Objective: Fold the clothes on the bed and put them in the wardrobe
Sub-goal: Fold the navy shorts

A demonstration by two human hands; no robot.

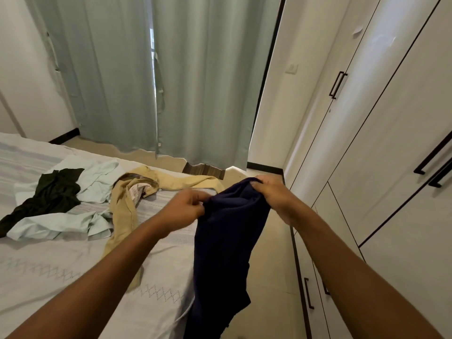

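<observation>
Beside the bed (73, 265), left hand (182, 211) and right hand (274, 194) fingers clamp the navy garment (227, 241).

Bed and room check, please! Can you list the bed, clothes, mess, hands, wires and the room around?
Surface: bed, pale and patterned.
Job's things: navy garment held up at the bed's edge; tan trousers, pale blue shirt and black garment lie unfolded on it.
Clutter: brown ribbed thing under the curtains.
Hands: left hand and right hand both grip the navy garment's top.
Cables: nothing seen.
Surroundings: wardrobe doors shut; curtains almost closed.
</observation>
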